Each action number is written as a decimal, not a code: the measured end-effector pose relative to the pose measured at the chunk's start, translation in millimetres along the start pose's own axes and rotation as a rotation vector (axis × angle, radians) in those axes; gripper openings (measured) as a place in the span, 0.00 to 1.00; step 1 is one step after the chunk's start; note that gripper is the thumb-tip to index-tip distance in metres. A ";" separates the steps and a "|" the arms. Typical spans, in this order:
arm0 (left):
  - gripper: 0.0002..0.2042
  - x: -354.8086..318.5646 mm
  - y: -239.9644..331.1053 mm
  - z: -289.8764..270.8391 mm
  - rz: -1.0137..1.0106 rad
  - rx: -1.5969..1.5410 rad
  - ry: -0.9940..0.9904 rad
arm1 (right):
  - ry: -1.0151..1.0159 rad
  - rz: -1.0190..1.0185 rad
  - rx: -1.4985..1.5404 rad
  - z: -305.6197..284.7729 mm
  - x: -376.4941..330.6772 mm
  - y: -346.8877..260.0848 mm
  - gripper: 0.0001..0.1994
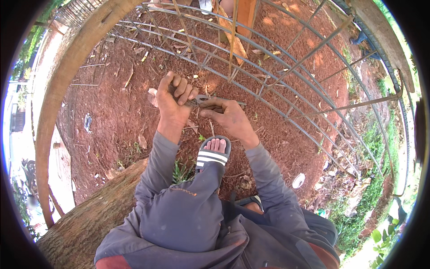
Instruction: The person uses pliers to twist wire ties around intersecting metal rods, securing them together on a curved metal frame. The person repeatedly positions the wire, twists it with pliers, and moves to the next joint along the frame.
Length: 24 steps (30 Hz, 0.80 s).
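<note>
Both of my hands are close together over the red soil. My left hand (175, 95) is closed in a fist with the thumb side up; what its fingers wrap is hidden. Between the hands shows a grey metal tool (203, 97) with a curved head, perhaps pincers. A thin end of it sticks out beyond my right hand (229, 117), whose fingers and thumb pinch around it. Just ahead of both hands runs a cage of steel reinforcing bars (210, 70), with crosswise stirrups. Neither hand touches the bars.
A thick log (96, 201) lies at my left. A curved-looking wooden beam (56, 89) rises on the left, and another timber (385, 42) spans the upper right. My sandalled foot (214, 152) is below the hands. A bent wire piece (89, 84) lies on the soil.
</note>
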<state>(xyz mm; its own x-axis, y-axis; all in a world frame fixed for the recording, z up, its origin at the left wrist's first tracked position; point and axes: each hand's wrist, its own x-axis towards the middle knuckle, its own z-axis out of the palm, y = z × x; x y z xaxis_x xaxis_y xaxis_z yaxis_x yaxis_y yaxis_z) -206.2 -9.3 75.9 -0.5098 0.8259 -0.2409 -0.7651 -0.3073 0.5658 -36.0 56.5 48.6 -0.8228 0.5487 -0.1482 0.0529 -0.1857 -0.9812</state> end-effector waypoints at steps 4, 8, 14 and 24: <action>0.24 1.5 1.8 -0.3 0.037 -0.154 0.019 | 0.221 -0.038 0.314 28.7 -4.0 1.8 0.11; 0.25 3.1 -4.2 2.5 -0.086 -0.297 -0.021 | 0.316 -0.234 0.453 40.8 0.6 19.6 0.09; 0.25 -8.6 8.1 16.7 -0.254 0.170 -0.014 | 0.022 -0.079 0.363 10.5 3.6 21.3 0.10; 0.22 -14.9 -19.6 12.7 -0.128 0.453 -0.171 | -0.125 0.150 0.298 1.5 -2.7 25.8 0.12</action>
<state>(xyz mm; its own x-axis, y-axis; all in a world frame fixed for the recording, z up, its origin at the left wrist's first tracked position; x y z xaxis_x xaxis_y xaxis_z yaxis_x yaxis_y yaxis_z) -178.6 -9.5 78.5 -0.3226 0.9207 -0.2197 -0.5507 0.0063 0.8347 -33.3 49.0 23.8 -0.8824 0.3962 -0.2537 0.0264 -0.4967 -0.8675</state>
